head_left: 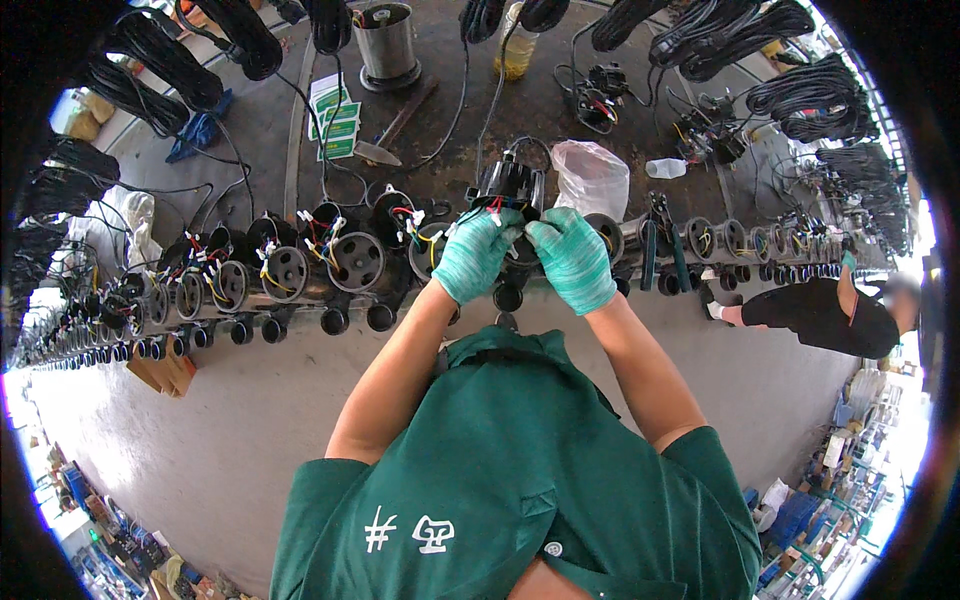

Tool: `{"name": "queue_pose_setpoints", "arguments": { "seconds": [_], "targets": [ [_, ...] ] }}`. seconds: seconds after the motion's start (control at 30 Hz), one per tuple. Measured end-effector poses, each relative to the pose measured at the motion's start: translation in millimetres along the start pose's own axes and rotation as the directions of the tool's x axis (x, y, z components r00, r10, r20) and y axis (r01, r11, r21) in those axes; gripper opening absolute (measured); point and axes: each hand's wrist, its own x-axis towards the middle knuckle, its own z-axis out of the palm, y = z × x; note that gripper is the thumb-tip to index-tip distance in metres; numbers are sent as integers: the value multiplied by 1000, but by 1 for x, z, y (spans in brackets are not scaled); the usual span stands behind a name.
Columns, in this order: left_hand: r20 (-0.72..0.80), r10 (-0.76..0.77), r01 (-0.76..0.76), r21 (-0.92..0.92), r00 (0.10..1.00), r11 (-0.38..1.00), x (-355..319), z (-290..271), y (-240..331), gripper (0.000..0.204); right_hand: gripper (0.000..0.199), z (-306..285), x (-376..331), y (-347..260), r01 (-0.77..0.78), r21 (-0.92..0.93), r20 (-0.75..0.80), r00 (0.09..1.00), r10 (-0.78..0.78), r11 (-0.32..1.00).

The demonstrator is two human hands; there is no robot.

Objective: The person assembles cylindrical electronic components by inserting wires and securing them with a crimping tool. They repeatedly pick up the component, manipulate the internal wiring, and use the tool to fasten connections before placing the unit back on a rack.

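Note:
Both my hands wear green striped gloves and meet at a black cap (511, 184) with a cable, over one of the metal cylinders in the row. My left hand (474, 254) is closed, its fingertips pinched at the lower edge of the cap beside thin red and white wires (494, 208). My right hand (574, 258) is also closed, thumb and finger pressed together just right of them. What lies between the fingertips is too small and covered to make out. Left of my hands stands an open cylinder (357, 262) with coloured wires and white connectors.
Pliers (650, 250) hang at the row, right of my hands. Behind lie a clear plastic bag (592, 178), a hammer (400, 125), green-white cards (338, 125), a metal pot (387, 48) and a bottle (515, 50). Coiled black cables (810, 95) hang overhead. Another person (840, 312) works far right.

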Motion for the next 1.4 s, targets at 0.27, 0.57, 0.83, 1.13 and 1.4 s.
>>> {"name": "queue_pose_setpoints", "arguments": {
  "seconds": [0.27, 0.57, 0.83, 1.13, 1.4],
  "targets": [
    [-36, 74, -65, 206, 997, 976, -3, 11, -5, 21, 15, 3, -7, -13, -496, 495, 139, 855, 499, 713],
    [-136, 11, -14, -18, 991, 1000, -4, 10, -7, 19, 22, -56, 55, 42, -525, 257, 339, 835, 433, 811],
    [-80, -76, 82, 72, 994, 994, 3, 4, 11, 12, 35, 17, 92, 202, 57, -199, 905, 395, 161, 978],
    [-31, -174, 176, 242, 984, 954, -11, 20, -9, 18, 36, 115, 83, 214, 220, -472, 878, 204, 433, 854],
    [-11, -202, 197, 293, 979, 936, -12, 21, -13, 19, 35, 112, 90, 201, 142, -425, 889, 254, 382, 894]
  ]
}}
